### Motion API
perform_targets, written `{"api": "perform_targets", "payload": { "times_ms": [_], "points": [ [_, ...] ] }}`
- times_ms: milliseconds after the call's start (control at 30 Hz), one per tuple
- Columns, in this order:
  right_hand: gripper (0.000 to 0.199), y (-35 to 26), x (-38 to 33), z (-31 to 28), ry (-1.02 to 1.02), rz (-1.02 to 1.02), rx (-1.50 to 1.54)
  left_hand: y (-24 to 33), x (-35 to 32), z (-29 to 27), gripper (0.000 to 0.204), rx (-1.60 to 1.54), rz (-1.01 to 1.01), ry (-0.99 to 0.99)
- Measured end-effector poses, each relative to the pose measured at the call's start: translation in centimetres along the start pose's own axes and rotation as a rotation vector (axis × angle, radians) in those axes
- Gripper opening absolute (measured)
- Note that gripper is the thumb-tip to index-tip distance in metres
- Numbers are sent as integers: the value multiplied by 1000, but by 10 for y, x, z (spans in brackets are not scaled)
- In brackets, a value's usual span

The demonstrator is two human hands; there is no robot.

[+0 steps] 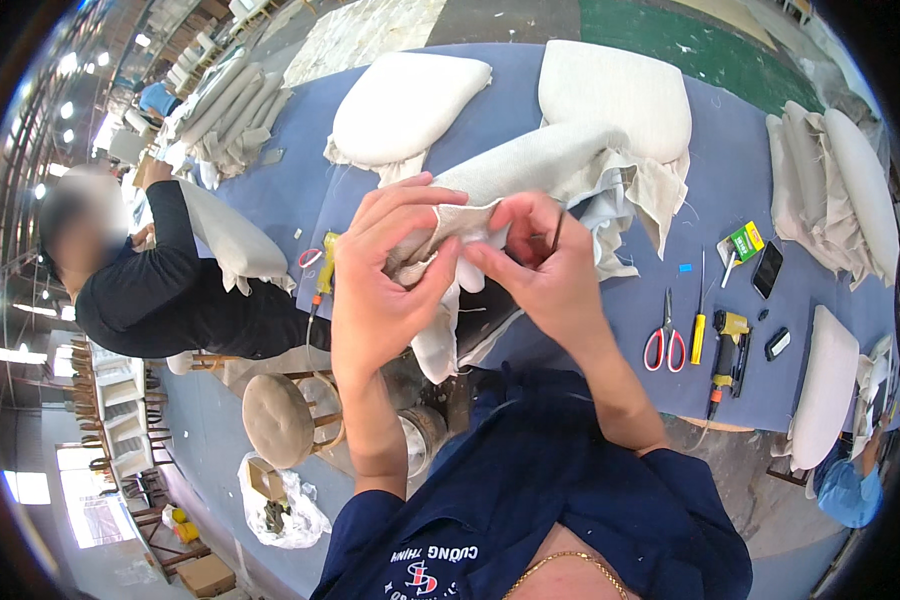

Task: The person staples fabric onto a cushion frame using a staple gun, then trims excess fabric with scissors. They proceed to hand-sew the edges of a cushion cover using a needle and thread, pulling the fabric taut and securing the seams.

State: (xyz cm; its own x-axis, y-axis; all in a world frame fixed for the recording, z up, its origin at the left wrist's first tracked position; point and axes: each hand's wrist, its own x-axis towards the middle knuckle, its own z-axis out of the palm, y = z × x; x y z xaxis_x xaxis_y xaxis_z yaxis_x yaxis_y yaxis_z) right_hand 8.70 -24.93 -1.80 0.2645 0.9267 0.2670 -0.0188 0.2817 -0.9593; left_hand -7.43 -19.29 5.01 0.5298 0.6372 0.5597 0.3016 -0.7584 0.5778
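In front of my chest I hold a beige upholstered cushion point(540, 160), with its loose fabric edge point(448, 222) gathered between my hands. My left hand point(385, 260) is closed on the fabric, thumb and fingers pinching the fold. My right hand point(550, 265) pinches the same cover close beside it, fingertips curled in. A dark thin object shows by the right fingers, too small to name. Frayed flaps of cloth hang down between and to the right of my hands. Two finished-looking cushions, a left one point(410, 105) and a right one point(615, 95), lie beyond on the blue table.
On the table's right lie red-handled scissors point(664, 348), a yellow screwdriver point(697, 338), a staple gun point(728, 350), a phone point(767, 270) and a green-yellow box point(742, 242). Stacked cushions point(850, 190) stand farther right. Another staple gun point(324, 275) and a co-worker point(160, 270) are left; a stool point(277, 420) stands below.
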Motion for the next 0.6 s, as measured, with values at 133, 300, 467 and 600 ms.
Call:
{"api": "perform_targets", "payload": {
  "times_ms": [133, 300, 467, 600],
  "points": [
    [17, 3, -9, -27, 26, -202, -200, -10, -2, -6, 18, -1, -21, -2],
    [11, -3, -13, -43, -17, -371, -440, -17, 2, -11, 23, 18, -15, -40],
    [11, 2, -10, -38, 12, -436, -503, -19, 2, -9, 25, 18, -7, -28],
    [10, 6, -10, -33, 13, -434, -511, -21, 4, -10, 25, 25, -15, -45]
  ]
}}
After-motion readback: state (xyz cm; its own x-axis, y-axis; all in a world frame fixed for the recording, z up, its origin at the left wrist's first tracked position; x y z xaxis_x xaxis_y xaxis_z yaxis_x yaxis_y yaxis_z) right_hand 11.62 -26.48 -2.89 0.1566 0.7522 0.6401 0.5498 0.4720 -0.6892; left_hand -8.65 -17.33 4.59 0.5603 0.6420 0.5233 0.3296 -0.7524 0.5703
